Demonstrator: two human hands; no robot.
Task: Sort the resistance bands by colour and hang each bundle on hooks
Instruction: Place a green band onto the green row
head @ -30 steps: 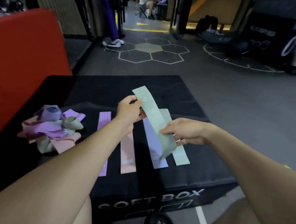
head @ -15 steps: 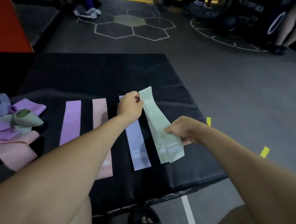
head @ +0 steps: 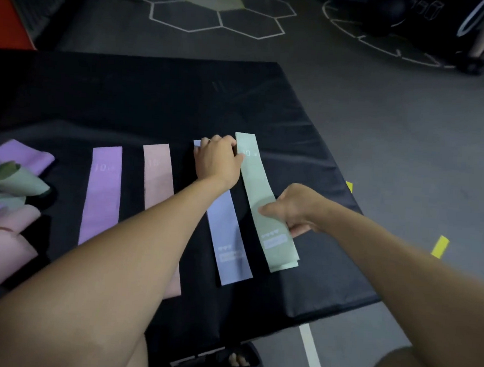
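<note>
Green band (head: 255, 195) now lowered flat onto the box (head: 155, 98), right of centre.
Left hand (head: 218, 160) and right hand (head: 297, 212) pinch its ends; blue band (head: 226, 233) just beside, loose pile (head: 5, 191) far left.

black soft box (head: 155, 98), grey floor (head: 409, 122) (hexagon markings (head: 217, 11))
</note>
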